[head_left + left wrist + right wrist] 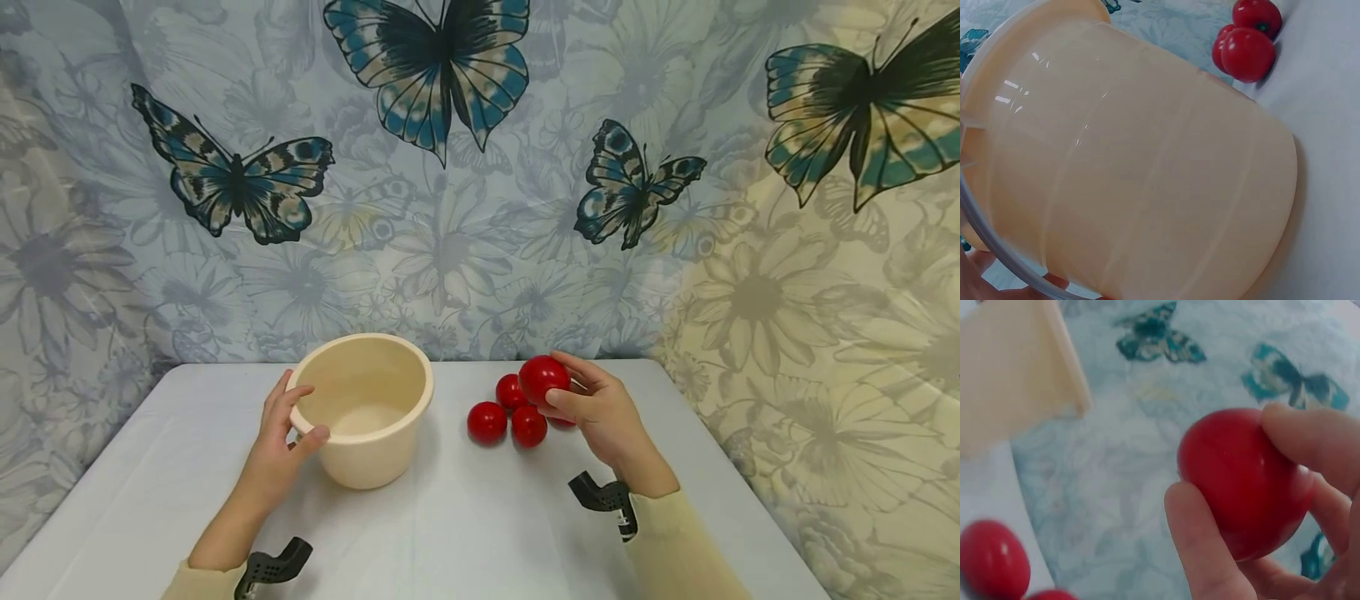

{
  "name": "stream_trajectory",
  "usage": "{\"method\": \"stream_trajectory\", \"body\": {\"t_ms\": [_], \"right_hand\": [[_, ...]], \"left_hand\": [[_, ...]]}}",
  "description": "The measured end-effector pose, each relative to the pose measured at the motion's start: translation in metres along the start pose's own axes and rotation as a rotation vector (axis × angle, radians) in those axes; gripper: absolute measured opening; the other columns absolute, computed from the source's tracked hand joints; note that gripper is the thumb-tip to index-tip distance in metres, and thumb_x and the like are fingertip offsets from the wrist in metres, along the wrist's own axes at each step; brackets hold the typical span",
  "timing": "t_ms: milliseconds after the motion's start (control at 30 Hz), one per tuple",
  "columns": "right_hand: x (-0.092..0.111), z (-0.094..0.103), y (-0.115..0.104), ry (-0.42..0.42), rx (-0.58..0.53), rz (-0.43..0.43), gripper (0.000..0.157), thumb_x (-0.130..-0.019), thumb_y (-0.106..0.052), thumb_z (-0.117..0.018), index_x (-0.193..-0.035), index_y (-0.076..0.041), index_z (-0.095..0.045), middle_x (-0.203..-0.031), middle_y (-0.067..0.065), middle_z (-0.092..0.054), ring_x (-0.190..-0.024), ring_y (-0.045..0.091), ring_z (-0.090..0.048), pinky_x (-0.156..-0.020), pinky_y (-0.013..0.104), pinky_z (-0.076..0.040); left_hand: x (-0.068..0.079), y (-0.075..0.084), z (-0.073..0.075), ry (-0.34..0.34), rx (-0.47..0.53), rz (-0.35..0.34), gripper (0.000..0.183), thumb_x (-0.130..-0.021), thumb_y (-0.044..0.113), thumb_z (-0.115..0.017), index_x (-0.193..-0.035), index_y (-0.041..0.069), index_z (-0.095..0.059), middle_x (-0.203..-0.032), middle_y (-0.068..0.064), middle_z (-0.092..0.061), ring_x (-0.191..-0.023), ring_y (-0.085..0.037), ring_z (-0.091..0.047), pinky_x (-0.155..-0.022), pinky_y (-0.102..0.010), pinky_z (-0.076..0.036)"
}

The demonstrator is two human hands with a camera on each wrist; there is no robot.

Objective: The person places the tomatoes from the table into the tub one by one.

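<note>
Hand, left (276, 450): bent fingers and thumb gripping the rim of the next item. Bucket, cream (367, 460): upright on white table (450, 537), mouth open. Tomatoes, loose (529, 427): four, red and glossy, clustered on the table right of the bucket and apart from it; one mostly hidden behind the right-hand grip. Tomato, held (543, 380): red, raised off the table above the cluster. Hand, right (606, 417): pinching that raised tomato between thumb and fingers.
</note>
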State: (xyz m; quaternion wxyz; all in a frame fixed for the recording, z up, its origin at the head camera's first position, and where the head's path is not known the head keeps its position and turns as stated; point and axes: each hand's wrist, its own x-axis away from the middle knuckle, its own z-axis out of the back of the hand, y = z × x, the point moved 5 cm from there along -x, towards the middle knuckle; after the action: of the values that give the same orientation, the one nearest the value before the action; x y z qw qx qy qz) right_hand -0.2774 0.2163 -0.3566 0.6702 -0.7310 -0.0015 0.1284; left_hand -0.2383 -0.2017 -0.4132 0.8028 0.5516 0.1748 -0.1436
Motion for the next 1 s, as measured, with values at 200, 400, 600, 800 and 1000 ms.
{"method": "stream_trajectory", "body": {"t_ms": [200, 400, 600, 800, 1000], "right_hand": [[-0.006, -0.034, -0.016, -0.056, 0.002, -0.025, 0.061, -0.09, -0.004, -0.072, -0.146, -0.007, -0.049, -0.14, 0.019, -0.048, -0.119, 0.04, -0.054, -0.084, 0.047, -0.053], [-0.013, -0.063, -0.021, -0.084, -0.011, -0.03, 0.058, -0.088, -0.005, -0.074, -0.142, -0.01, -0.055, -0.136, 0.017, -0.051, -0.119, 0.041, -0.053, -0.083, 0.049, -0.053], [-0.018, -0.094, -0.018, -0.09, 0.006, -0.053, 0.055, -0.087, -0.008, -0.077, -0.138, -0.017, -0.06, -0.134, 0.013, -0.055, -0.111, 0.038, -0.061, -0.081, 0.047, -0.054], [-0.025, -0.123, -0.015, -0.125, 0.029, -0.044, 0.056, -0.086, -0.009, -0.079, -0.138, -0.019, -0.06, -0.131, 0.012, -0.057, -0.11, 0.035, -0.062, -0.079, 0.046, -0.055], [-0.031, -0.146, -0.009, -0.15, 0.041, -0.061, 0.055, -0.086, -0.008, -0.078, -0.137, -0.018, -0.061, -0.13, 0.01, -0.057, -0.111, 0.031, -0.062, -0.078, 0.042, -0.056]], "left_hand": [[0.0, 0.001, -0.003, -0.014, -0.004, 0.001, 0.055, -0.093, 0.01, -0.063, -0.143, 0.004, -0.04, -0.163, -0.015, 0.0, -0.134, -0.06, -0.025, -0.082, -0.034, -0.05], [0.0, 0.003, -0.003, -0.022, 0.002, 0.0, 0.056, -0.094, 0.011, -0.063, -0.144, 0.005, -0.039, -0.163, -0.013, 0.002, -0.133, -0.06, -0.026, -0.079, -0.023, -0.048], [0.002, 0.003, -0.005, -0.005, 0.007, -0.014, 0.054, -0.094, 0.009, -0.062, -0.143, 0.004, -0.041, -0.163, -0.014, 0.0, -0.134, -0.058, -0.027, -0.078, -0.022, -0.048], [0.002, 0.003, -0.005, 0.002, 0.011, -0.017, 0.054, -0.093, 0.01, -0.063, -0.143, 0.003, -0.041, -0.163, -0.015, -0.001, -0.134, -0.058, -0.028, -0.077, -0.022, -0.049], [0.002, 0.005, -0.004, 0.013, -0.003, -0.02, 0.055, -0.092, 0.012, -0.063, -0.142, 0.003, -0.042, -0.163, -0.015, -0.002, -0.133, -0.058, -0.029, -0.075, -0.024, -0.049]]}}
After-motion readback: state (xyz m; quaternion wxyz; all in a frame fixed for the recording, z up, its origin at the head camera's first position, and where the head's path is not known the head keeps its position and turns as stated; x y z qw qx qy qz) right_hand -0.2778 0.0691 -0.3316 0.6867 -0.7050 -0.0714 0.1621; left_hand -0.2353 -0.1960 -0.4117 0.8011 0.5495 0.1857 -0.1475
